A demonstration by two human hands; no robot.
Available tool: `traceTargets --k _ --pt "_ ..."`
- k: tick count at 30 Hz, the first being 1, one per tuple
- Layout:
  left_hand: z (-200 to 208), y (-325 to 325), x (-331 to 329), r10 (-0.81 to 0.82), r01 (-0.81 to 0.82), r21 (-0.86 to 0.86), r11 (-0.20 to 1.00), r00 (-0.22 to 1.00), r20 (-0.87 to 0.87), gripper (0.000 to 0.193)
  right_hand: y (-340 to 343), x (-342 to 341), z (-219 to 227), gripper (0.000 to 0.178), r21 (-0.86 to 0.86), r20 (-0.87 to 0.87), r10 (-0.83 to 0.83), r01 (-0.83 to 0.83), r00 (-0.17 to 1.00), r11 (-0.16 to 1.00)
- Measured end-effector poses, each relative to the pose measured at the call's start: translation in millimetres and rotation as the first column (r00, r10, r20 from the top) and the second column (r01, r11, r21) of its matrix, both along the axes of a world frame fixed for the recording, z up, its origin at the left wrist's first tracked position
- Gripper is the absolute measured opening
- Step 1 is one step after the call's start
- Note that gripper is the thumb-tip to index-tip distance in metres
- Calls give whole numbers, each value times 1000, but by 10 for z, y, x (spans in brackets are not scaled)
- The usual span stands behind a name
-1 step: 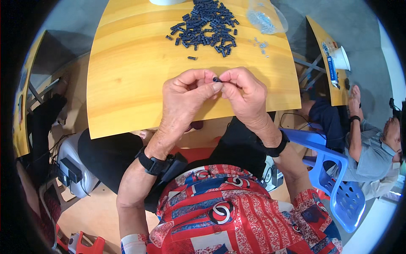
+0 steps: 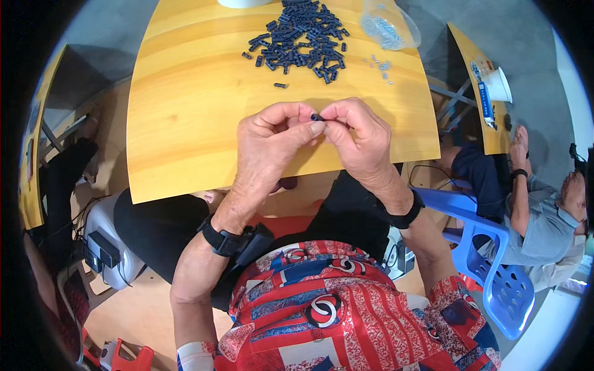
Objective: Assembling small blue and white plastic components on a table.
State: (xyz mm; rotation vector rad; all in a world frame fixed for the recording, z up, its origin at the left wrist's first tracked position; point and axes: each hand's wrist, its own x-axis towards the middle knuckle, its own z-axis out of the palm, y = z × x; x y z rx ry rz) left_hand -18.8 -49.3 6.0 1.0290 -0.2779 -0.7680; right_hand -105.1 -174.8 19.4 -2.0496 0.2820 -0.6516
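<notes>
Between the fingertips of both my hands is a small black cylindrical piece (image 2: 317,117), its end showing a hole. My left hand (image 2: 269,139) pinches it from the left with thumb and forefinger. From the other side my right hand (image 2: 359,136) closes on it the same way, and its fingers cover part of the piece. Both hands are over the near part of the yellow wooden table (image 2: 179,130). Beyond them lies a heap of similar black pieces (image 2: 303,37), with one loose piece (image 2: 281,85) on the near side of the heap.
A clear plastic bag (image 2: 390,31) of small silvery parts lies at the far right, with a few loose small parts (image 2: 383,67) beside it. A white container (image 2: 244,2) stands at the far edge. To the right are a blue plastic chair (image 2: 489,247) and a seated person (image 2: 538,216) at another table.
</notes>
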Motion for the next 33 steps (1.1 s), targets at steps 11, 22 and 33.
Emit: traceTargets --k 11,22,33 --pt "64 63 2 -62 62 82 995 998 -7 8 -60 -74 153 9 -180 -26 109 -111 994 977" --pt "-63 52 32 -209 197 111 974 971 113 10 -1355 73 240 12 -430 -246 -220 97 944 898" --pt "-85 74 41 -234 223 104 969 965 114 11 -1566 521 50 13 -680 -322 -177 -97 930 727"
